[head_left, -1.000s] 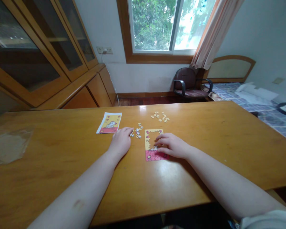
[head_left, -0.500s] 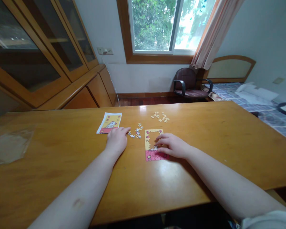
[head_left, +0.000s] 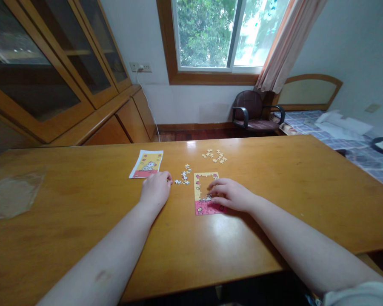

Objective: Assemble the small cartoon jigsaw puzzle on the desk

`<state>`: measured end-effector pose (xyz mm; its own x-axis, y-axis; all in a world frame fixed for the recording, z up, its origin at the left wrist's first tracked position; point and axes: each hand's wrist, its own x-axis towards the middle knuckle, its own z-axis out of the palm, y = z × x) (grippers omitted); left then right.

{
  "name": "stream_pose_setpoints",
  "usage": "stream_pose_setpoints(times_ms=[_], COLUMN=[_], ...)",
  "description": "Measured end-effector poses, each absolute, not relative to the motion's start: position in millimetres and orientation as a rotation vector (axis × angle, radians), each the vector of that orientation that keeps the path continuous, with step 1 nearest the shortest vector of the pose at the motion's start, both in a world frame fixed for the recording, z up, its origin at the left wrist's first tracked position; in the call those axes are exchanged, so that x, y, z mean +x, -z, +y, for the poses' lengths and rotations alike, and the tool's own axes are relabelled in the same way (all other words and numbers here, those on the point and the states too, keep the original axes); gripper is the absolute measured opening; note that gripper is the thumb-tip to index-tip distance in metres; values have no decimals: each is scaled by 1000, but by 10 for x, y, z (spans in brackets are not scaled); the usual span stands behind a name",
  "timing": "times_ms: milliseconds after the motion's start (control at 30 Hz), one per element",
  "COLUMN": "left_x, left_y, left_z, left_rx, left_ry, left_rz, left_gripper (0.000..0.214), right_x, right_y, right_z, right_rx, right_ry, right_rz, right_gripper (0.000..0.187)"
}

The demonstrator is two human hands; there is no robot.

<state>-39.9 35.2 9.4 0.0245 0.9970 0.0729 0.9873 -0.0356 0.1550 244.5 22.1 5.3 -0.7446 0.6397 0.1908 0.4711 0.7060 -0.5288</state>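
Note:
My left hand (head_left: 155,188) rests on the table beside the lower right corner of a reference picture (head_left: 147,163) of a white cartoon animal on yellow and red. Its fingers are curled together at the left end of a cluster of white puzzle pieces (head_left: 184,175), closed on a puzzle piece that they mostly hide. Over the right side of a partly assembled jigsaw puzzle (head_left: 201,207) lies my right hand (head_left: 231,194), fingers apart and slightly bent. The puzzle has a yellow and pink border, with a gap in its middle showing the wood; my right hand covers part of it.
Several loose yellowish puzzle pieces (head_left: 218,157) lie beyond the puzzle. A clear plastic bag (head_left: 12,193) is at the table's left. Past the wooden table (head_left: 274,170) stand an office chair (head_left: 250,111), a bed (head_left: 309,123) and a glass-door cabinet (head_left: 92,108).
My left index finger, stretched toward the white pieces before, has curled in. The leftmost pieces of that cluster no longer show. My right hand stays in place.

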Motion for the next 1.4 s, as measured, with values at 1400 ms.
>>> stream_pose_setpoints(times_ms=[1400], left_x=[20], left_y=[-87], left_z=[-21], left_rx=[2398], left_ry=[-342], left_rz=[1423], left_gripper=[22], right_x=[2354], right_y=[-119], right_z=[101], right_rx=[-902], right_ry=[-465], right_rz=[-2760], right_gripper=[50])
